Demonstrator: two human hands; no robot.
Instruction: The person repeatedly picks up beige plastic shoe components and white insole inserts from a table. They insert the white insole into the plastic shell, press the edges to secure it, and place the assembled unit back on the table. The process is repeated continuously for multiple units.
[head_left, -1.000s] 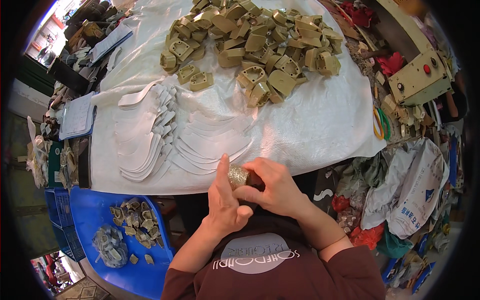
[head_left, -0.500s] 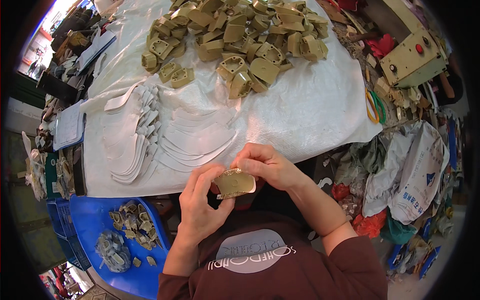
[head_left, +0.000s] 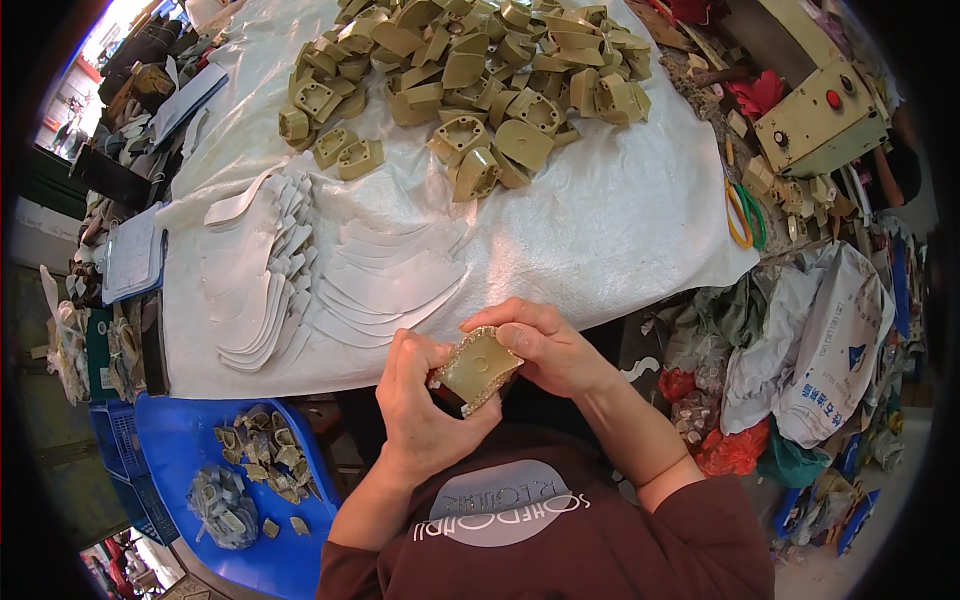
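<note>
Between my two hands, just off the table's near edge, is an olive shoe heel (head_left: 478, 368) with a glittery strip round its rim. Its flat face is turned up. My left hand (head_left: 425, 405) grips it from the left, thumb along the lower side and fingers curled behind. My right hand (head_left: 555, 350) pinches the upper right edge with thumb and forefinger. Its other fingers are partly hidden. Ahead on the table lie a stack of curved white pieces (head_left: 265, 280) and a second fan of white pieces (head_left: 390, 275). A large pile of bare olive heels (head_left: 470, 70) lies farther back.
A white sheet (head_left: 620, 215) covers the table. At lower left, a blue tub (head_left: 180, 425) holds glittery heels (head_left: 265, 450) and a knotted plastic bag (head_left: 222, 505). Yellow- and green-handled tools (head_left: 745, 215), a control box (head_left: 820, 115) and white sacks (head_left: 830, 350) stand right.
The heel has turned counterclockwise, its right end swinging up and away. My left hand has shifted right and rolled with it. My right thumb now presses on the rim's upper right corner.
</note>
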